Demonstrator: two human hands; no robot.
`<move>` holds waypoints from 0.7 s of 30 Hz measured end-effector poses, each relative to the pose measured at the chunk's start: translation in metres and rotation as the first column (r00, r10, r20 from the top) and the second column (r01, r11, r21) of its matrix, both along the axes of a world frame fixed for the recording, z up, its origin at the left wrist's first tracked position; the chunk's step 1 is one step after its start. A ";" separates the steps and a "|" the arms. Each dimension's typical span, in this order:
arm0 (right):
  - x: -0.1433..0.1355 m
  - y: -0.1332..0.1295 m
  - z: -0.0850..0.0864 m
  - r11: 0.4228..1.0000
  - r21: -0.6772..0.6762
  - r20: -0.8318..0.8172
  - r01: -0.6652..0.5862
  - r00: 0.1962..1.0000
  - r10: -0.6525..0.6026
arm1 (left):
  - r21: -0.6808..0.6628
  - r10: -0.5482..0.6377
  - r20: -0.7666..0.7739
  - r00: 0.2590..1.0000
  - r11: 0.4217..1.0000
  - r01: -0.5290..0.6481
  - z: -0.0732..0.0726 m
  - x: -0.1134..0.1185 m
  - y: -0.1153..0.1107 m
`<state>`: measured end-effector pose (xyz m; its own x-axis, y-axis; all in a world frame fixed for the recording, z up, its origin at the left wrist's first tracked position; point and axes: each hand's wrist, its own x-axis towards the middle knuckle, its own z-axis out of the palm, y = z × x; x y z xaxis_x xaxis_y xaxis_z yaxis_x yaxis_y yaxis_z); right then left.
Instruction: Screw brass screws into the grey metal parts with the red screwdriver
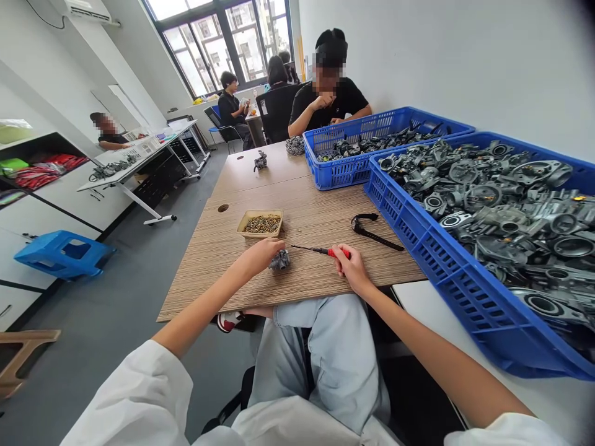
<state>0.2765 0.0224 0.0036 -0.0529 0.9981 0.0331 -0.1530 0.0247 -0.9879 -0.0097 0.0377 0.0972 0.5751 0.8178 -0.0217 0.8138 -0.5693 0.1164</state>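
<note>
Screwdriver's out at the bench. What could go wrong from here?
1. The red-and-black screwdriver in the right hand points toward the left hand at the small grey metal part; a slip could jab the fingers.
2. The open cream rectangular tray of small brass-coloured pieces sits just beyond the left hand; a knock might spill them.
3. Grey metal castings heap up in the near blue plastic crate; a bump might dislodge one.

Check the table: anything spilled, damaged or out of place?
A black wristwatch lies unfastened beside the nearer blue crate, a personal item amid carburetor bodies. A tiny speck, perhaps a stray screw, lies outside the screw tray, to its right. Nothing else stands out; damage is hard to judge.
</note>
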 end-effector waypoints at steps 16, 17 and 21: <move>0.000 -0.002 0.002 1.000 -0.031 -0.025 -0.005 1.000 0.004 | 0.034 0.159 0.366 0.917 0.982 -0.184 -0.027 -0.015 -0.016; 0.000 -0.002 0.002 1.000 -0.031 -0.027 -0.004 1.000 0.003 | -0.018 0.217 0.392 0.894 0.973 -0.229 -0.033 -0.016 -0.016; 0.000 -0.001 0.001 1.000 -0.029 -0.020 -0.005 1.000 0.005 | -0.212 0.359 0.520 0.775 0.933 -0.290 -0.059 -0.015 -0.022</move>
